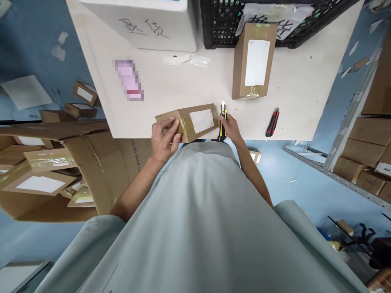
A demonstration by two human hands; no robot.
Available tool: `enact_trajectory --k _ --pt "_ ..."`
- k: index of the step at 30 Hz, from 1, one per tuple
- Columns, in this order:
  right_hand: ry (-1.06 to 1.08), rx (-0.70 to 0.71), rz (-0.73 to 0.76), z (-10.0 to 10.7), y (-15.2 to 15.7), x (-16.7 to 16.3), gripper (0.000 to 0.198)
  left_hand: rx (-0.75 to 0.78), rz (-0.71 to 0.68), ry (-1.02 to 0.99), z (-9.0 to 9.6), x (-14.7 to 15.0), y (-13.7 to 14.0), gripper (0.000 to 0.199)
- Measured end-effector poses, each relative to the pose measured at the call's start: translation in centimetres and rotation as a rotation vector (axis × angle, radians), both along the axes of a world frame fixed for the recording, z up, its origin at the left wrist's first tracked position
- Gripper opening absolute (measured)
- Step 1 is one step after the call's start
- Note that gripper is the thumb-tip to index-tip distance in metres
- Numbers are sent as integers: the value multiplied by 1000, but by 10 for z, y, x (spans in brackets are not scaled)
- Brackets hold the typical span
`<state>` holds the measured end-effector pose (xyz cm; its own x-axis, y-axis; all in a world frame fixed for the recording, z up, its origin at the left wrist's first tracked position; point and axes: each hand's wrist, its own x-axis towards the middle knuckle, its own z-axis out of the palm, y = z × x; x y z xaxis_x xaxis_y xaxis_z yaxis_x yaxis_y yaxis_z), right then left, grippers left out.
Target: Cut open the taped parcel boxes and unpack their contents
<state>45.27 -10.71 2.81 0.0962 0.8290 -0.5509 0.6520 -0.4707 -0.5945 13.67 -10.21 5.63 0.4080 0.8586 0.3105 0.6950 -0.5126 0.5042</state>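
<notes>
Head view: in the middle of the frame, my left grip lies spread against the left end of the carton, my right grip pinching the cutter. Best steady the carton, left grip clear of the blade.

Carton, centre: we see brown board, a white label, yellowish tape.
Knife, just right of centre: yellow and black, silver blade.
Second knife, right: we read red and black.
Tall carton, upper right: brown, white label.
Crate, top right: black lattice.
Container, top left: white, black handwriting.
Pixelated patch, upper left: lilac-pink squares, red band.
Tabletop: off-white.
Garment, bottom centre: plain grey-green to our eyes.
</notes>
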Motion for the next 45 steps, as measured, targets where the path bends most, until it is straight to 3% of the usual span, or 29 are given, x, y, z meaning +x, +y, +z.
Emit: enact_trajectory --k 2,5,9,12,15,20,26,31,38,45 --pt "45 -9 -50 8 -6 -4 63 -35 71 -19 7 0 -2 51" --pt "38 -6 -158 28 -28 6 61 -211 146 -97 9 9 -2 54" --pt "-106 -7 -251 51 -57 31 53 -479 132 -251 -14 34 -1 63" --pt "-218 -32 -238 58 -69 43 50 -626 117 -339 -39 50 -3 65" --pt "-236 -28 -166 64 -72 49 52 -714 118 -348 -52 55 -5 59" --pt "-318 18 63 89 -67 43 53 -712 80 -310 -48 52 -1 51" --pt "-398 -59 502 97 -35 0 54 -758 17 -358 -52 50 8 41" --pt "-476 -86 713 92 -2 -37 55 -801 -16 -401 -64 45 11 43" --pt "-548 -107 784 91 14 -51 53 -816 -32 -425 -75 47 14 41" --pt "-599 -79 810 89 12 -54 53 -839 -27 -461 -74 48 16 37"
